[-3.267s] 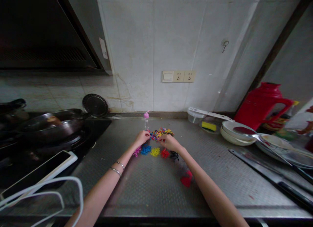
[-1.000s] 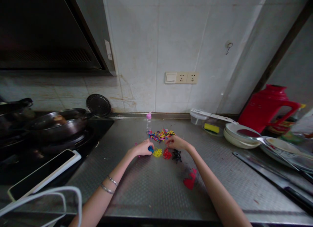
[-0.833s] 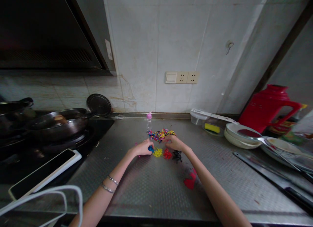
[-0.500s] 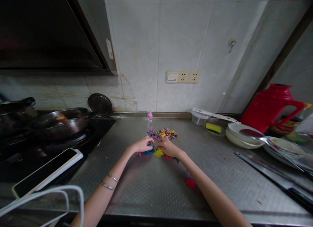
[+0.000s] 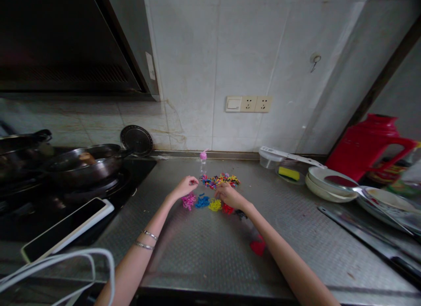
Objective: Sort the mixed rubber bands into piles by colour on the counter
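A heap of mixed coloured bands [image 5: 219,180], apparently small rubber bands, lies on the steel counter. In front of it is a row of small single-colour piles: a pink pile [image 5: 189,201], a blue pile [image 5: 202,201], a yellow pile [image 5: 215,205], a red pile [image 5: 227,208] and a black pile [image 5: 241,214], partly behind my right wrist. My left hand [image 5: 186,187] hovers above the pink pile with its fingertips pinched. Over the near edge of the heap, just behind the yellow pile, my right hand [image 5: 229,196] has its fingers closed downward. Anything in either pinch is too small to name.
A pink-capped clear bottle [image 5: 203,162] stands behind the heap. To the right are a sponge [image 5: 288,173], bowls [image 5: 330,185], a knife [image 5: 362,235] and a red thermos [image 5: 365,145]. A red object [image 5: 257,247] lies by my right forearm. Leftward, a pan [image 5: 85,165] sits on the stove.
My left hand has moved left and up, away from the blue pile to above the pink one. My right hand has shifted slightly rightward in the picture. The pink, blue and red piles show more fully.
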Demonstrator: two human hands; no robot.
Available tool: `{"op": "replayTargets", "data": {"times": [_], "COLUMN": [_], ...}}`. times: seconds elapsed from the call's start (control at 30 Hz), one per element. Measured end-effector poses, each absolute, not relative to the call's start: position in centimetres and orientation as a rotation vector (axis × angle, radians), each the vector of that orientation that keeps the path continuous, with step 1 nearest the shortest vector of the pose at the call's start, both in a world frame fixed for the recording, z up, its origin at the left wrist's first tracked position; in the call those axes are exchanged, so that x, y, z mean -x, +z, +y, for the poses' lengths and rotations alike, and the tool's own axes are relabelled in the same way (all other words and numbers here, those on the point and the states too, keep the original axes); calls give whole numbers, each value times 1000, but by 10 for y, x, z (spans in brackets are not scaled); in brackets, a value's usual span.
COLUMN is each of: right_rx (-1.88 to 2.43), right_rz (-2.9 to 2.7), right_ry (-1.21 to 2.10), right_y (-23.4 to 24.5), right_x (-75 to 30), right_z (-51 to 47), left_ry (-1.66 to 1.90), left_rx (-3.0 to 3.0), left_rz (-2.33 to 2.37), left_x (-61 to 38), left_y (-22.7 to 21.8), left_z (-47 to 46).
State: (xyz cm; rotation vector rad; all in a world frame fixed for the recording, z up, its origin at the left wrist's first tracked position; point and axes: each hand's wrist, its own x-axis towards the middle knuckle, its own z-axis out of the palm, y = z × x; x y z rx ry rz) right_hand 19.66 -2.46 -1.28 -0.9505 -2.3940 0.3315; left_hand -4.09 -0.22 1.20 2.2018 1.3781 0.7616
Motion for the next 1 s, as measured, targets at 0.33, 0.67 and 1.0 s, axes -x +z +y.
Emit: {"op": "replayTargets", "data": {"times": [0.33, 0.67, 1.0], "right_rx": [1125, 1208, 1231], "right_rz": [-2086, -2057, -2076], "right_ry": [286, 263, 264], "right_y": [-2, -7, -9], "right_x": [-227, -232, -235], "right_z": [-8, -6, -7], "left_ry": [723, 574, 605], "left_rx": [-2237, -2327, -2308], "left_rz": [1475, 1691, 1695], "left_x": [33, -3, 2], "left_y": [-13, -13, -14], "left_z": [13, 14, 14]}}
